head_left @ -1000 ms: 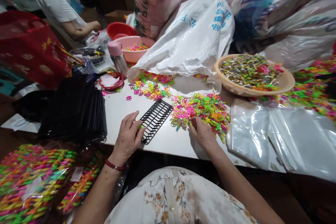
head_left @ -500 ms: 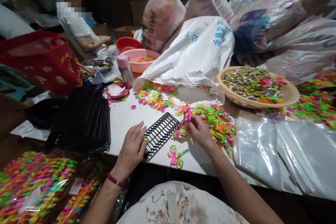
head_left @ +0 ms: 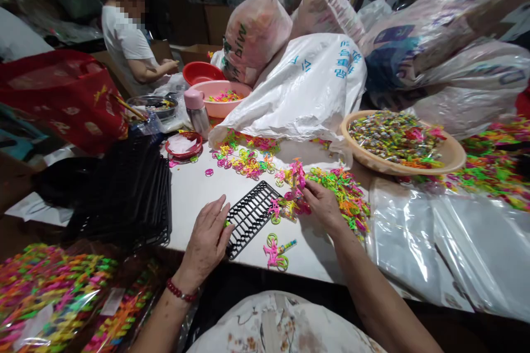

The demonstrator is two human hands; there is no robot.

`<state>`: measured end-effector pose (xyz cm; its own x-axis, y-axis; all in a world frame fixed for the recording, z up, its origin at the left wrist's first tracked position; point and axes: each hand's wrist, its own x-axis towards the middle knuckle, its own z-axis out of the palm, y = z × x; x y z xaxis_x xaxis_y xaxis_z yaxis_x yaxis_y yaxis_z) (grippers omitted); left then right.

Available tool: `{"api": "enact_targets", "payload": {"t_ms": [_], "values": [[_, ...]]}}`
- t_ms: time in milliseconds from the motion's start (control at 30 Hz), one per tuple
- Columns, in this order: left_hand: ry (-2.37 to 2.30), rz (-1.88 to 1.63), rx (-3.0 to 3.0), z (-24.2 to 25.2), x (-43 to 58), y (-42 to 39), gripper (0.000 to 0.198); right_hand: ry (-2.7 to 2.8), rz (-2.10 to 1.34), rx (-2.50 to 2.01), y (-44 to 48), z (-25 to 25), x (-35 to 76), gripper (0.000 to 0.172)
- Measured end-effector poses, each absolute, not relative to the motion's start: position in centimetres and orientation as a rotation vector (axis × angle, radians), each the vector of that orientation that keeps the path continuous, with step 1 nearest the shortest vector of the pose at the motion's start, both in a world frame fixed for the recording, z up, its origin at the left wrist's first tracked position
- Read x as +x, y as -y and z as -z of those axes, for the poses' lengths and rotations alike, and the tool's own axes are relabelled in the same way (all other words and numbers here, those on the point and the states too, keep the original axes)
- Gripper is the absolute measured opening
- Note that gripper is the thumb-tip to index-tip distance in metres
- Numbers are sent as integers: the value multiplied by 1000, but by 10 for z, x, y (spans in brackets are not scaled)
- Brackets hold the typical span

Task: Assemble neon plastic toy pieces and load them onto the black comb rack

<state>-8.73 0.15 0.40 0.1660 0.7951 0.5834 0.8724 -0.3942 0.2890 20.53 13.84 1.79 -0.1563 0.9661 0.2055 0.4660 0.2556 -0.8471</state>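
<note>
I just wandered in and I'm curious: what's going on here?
Someone at a white table is handling small plastic toys. Their right hand holds a bright pink toy piece beside a colourful pile. Their left hand is by the edge of a black rack; its exact contact is unclear. What looks like a pink toy bike with green wheels lies in front. Farther back, a person in a white shirt sits with bent arms.

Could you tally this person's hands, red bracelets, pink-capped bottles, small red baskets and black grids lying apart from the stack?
Left hand, right hand: 2
Black grid: 1
Red bracelet: 1
Pink-capped bottle: 1
Small red basket: 1
Total: 6
</note>
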Motion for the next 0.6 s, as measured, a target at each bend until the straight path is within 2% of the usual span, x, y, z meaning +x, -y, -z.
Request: {"api": "enact_targets", "payload": {"t_ms": [267,467,600], "values": [[1685,1012,-2306,-5,-87,-1,57,1287,-1480,-1182,-137,-16,205,41],[1682,1013,-2302,-6,-87,-1,55,1252,-1187,-1368,-142,-23,224,44],[1695,945,-2298,-6,-88,0,58,1194,-1251,-1302,-138,-26,226,47]]}}
